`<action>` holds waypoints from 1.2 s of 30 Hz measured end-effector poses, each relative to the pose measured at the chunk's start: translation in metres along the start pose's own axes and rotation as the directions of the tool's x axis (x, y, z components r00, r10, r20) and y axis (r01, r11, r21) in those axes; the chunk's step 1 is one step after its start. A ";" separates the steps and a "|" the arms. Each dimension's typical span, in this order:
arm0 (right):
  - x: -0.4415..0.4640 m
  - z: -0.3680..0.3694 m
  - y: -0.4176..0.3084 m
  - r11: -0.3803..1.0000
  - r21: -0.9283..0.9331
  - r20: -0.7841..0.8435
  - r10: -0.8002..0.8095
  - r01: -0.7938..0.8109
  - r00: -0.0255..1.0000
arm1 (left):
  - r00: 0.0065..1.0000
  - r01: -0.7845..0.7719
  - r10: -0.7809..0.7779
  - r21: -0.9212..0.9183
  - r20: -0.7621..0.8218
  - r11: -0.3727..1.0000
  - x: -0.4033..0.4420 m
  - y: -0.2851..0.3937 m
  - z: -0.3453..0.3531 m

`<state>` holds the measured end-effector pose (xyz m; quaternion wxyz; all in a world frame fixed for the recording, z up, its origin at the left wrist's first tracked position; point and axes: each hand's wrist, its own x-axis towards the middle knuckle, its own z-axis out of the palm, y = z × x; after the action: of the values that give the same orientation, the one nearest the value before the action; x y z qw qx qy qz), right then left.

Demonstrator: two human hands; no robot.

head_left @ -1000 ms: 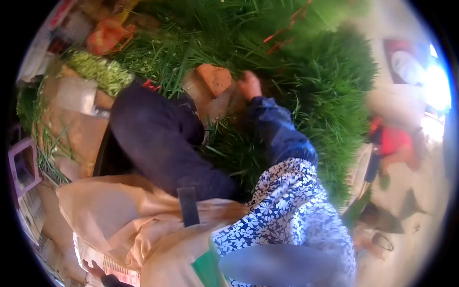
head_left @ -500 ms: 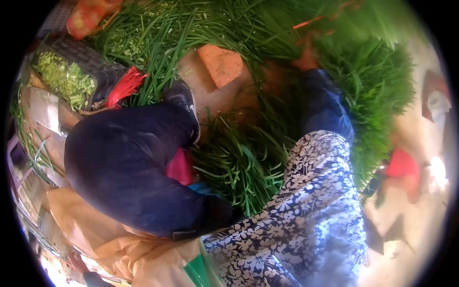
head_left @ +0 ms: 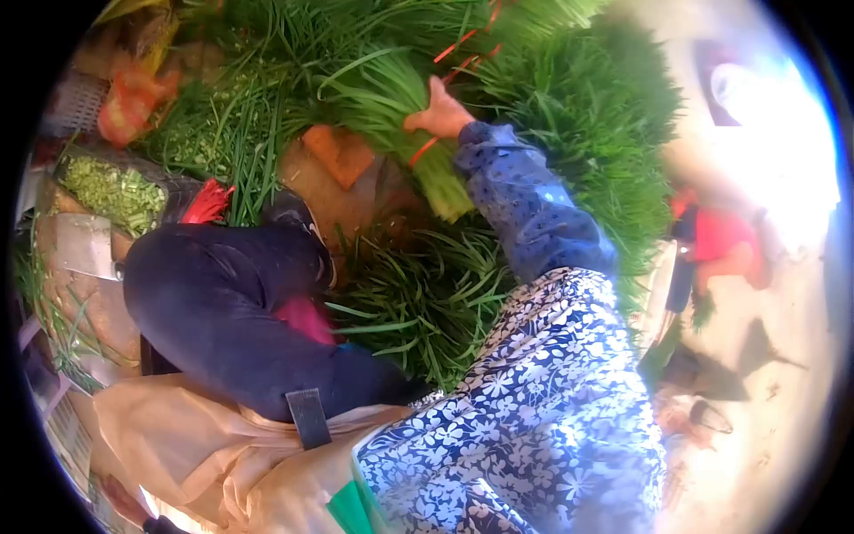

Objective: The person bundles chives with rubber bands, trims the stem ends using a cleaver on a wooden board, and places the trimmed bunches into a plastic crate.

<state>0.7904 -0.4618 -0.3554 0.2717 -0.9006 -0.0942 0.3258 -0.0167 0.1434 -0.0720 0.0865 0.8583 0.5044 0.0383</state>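
My right hand (head_left: 439, 112), at the end of a blue dotted sleeve, is closed round the upper side of a bundle of garlic chives (head_left: 443, 182). A red tie (head_left: 422, 151) circles the bundle near its pale cut end. The long green leaves fan away to the upper left. Below it lies a loose heap of chives (head_left: 427, 303) beside my bent leg. A large mass of bundled chives (head_left: 578, 116) stands to the right of the hand. My left hand is not in view.
An orange brick (head_left: 340, 156) lies on the ground near my shoe. At the left are a dark crate (head_left: 182, 194) of cut stalk pieces, red ties (head_left: 207, 203) and a red net bag (head_left: 133, 102). Another person's hand (head_left: 122, 498) shows at the lower left edge. A person in red (head_left: 725, 245) is at the right.
My right hand has come left from the chive mass, and a tied bundle is now in it over the brown ground. The camera view has shifted.
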 end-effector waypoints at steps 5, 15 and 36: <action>-0.118 -0.021 -0.110 0.611 0.763 0.284 -0.025 -0.211 0.958 | 0.972 -0.223 0.188 -0.310 -0.138 0.924 0.068 0.189 0.067; -0.183 0.035 -0.374 0.087 0.969 0.239 -0.574 -0.232 0.783 | 0.191 -0.931 0.949 0.259 -0.250 0.255 0.101 0.481 0.042; -0.121 0.225 -0.378 0.520 -0.503 0.188 -0.714 0.691 0.674 | 0.871 -0.484 0.490 -0.104 0.037 0.869 0.142 0.304 0.154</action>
<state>0.5568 -0.0919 -0.2267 0.1190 -0.8295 -0.5302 0.1290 0.3372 0.1056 -0.1696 0.1286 0.9536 0.2666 0.0552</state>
